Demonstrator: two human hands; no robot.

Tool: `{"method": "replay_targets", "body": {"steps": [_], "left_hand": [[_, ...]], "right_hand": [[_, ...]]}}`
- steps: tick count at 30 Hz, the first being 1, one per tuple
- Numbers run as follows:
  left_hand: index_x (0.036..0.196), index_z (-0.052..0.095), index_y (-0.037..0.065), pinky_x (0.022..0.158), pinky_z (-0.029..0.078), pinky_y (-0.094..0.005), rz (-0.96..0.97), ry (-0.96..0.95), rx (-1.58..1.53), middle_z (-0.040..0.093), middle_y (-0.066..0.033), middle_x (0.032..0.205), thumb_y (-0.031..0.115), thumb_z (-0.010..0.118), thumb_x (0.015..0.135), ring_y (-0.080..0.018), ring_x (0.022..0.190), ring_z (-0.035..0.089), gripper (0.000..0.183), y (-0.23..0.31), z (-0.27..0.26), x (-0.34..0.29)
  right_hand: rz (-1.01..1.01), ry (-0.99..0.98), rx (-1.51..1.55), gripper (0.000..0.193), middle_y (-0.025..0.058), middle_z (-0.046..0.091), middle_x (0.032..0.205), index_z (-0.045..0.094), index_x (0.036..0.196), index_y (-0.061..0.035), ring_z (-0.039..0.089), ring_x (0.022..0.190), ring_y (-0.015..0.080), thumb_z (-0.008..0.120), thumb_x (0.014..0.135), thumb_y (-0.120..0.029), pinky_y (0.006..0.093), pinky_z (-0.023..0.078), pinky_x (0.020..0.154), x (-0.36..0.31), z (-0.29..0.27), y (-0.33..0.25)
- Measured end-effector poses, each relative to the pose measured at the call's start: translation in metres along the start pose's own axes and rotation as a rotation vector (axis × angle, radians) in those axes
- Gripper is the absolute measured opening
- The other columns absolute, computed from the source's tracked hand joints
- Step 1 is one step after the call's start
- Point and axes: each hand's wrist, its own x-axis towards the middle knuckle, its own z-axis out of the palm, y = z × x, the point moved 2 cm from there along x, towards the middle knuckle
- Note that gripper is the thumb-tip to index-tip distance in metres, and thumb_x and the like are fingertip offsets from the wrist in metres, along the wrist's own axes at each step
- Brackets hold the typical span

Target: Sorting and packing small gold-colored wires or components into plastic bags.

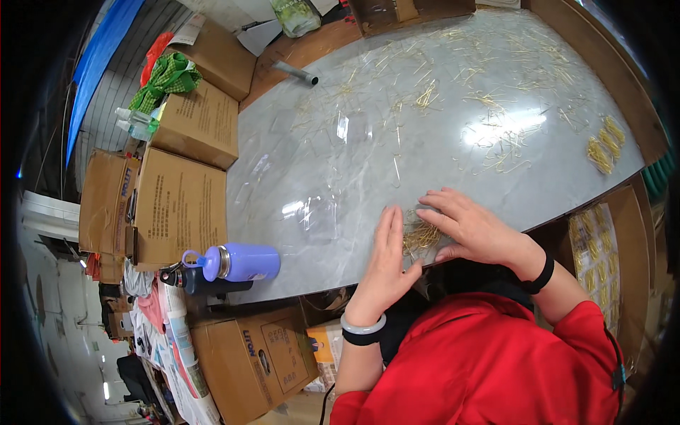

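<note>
A small heap of thin gold wire hooks [423, 237] lies at the near edge of the grey marbled table [425, 159], between my two hands. My left hand [388, 258] stands along the heap's left side, its fingers stretched out and the thumb toward the wires. From the right, my right hand [464, 225] reaches over the heap with its fingers extended, and the thumb is near the table edge. Both hands look open, with the wires touching or close to the fingers. Part of the heap is hidden under my right fingers.
Loose gold wire hooks [427, 95] are scattered over the far table. Clear plastic pieces [322, 216] lie left, near a purple bottle [244, 263]. Gold bundles [605, 145] sit at the right; below them, an open carton [637, 234] holds packed pieces. Cardboard boxes [180, 205] line the left side.
</note>
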Motion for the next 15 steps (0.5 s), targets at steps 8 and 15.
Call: {"method": "replay_targets", "body": {"steps": [8, 15], "left_hand": [[0.132, 0.058, -0.003, 0.090, 0.051, -0.0440, -0.224, 0.106, 0.212, 0.058, -0.0194, 0.122, 0.005, 0.075, 0.083, -0.0378, 0.104, 0.060, 0.052, 0.009, -0.003, 0.006], [0.133, 0.057, -0.002, 0.090, 0.051, -0.0417, -0.132, 0.065, -0.072, 0.057, -0.0197, 0.125, 0.004, 0.076, 0.082, -0.0371, 0.106, 0.060, 0.054, 0.004, -0.003, 0.005]], "right_hand": [[-0.103, -0.042, -0.015, 0.064, 0.0171, 0.054, 0.139, 0.053, 0.134, -0.0027, 0.050, 0.132, 0.0382, 0.079, 0.079, -0.021, 0.0444, 0.038, 0.116, 0.001, 0.011, 0.003], [0.027, 0.093, -0.146, 0.060, 0.0180, 0.053, 0.135, 0.055, 0.129, -0.0028, 0.046, 0.134, 0.0368, 0.080, 0.079, -0.022, 0.0501, 0.035, 0.117, 0.005, 0.006, -0.003]]}}
